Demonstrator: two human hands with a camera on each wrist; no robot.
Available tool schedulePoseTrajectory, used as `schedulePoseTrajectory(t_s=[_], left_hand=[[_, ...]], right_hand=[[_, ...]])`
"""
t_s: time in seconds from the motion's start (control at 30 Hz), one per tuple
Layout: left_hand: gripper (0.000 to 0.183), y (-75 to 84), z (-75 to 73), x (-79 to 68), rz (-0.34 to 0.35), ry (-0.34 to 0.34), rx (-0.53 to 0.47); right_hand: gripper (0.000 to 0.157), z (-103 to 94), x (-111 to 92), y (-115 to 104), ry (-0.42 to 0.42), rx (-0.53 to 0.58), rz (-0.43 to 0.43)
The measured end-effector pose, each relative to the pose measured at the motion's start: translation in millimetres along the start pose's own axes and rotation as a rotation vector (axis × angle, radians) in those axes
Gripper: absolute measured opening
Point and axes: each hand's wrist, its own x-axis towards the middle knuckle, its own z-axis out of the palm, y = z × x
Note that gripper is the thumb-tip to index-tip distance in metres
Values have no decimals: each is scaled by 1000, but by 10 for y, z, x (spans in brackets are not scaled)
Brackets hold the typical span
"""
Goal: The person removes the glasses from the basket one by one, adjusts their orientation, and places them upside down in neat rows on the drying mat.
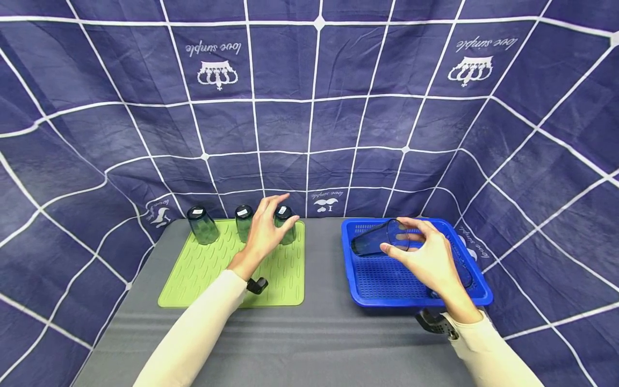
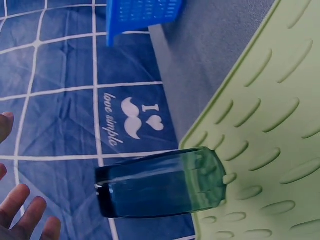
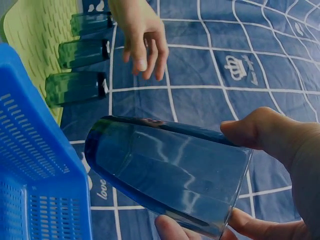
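Observation:
My right hand (image 1: 430,255) grips a blue-tinted drinking glass (image 1: 374,240) near its rim, thumb on one side and fingers on the other. The glass lies nearly sideways over the basket, its thick base (image 3: 95,142) pointing left. Three like glasses stand upside down along the back of a green drying mat (image 1: 232,274): a left one (image 1: 204,230), a middle one (image 1: 243,226) and a right one (image 1: 290,235). Above the mat, beside the right glass, my left hand (image 1: 263,231) has its fingers spread and holds nothing. The left wrist view shows that glass (image 2: 160,185) apart from the fingertips.
A blue perforated basket (image 1: 355,293) stands on the grey table (image 1: 324,333), right of the mat. Inside its right side another glass (image 1: 465,275) is partly hidden by my right hand and wrist. A blue cloth (image 1: 290,129) with white lines hangs behind and at both sides.

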Motion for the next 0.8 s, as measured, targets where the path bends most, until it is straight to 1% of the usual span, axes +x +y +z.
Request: schedulePoseTrajectory(t_s=[0.43, 0.6, 0.8], left_hand=[[61, 247, -190, -59, 144, 60, -45], [61, 341, -260, -98, 185, 60, -43], [61, 440, -346, -143, 210, 50, -41]], right_hand=[[75, 118, -39, -82, -45, 161, 11], [74, 161, -44, -116, -68, 217, 35], [72, 239, -47, -144, -85, 286, 39]])
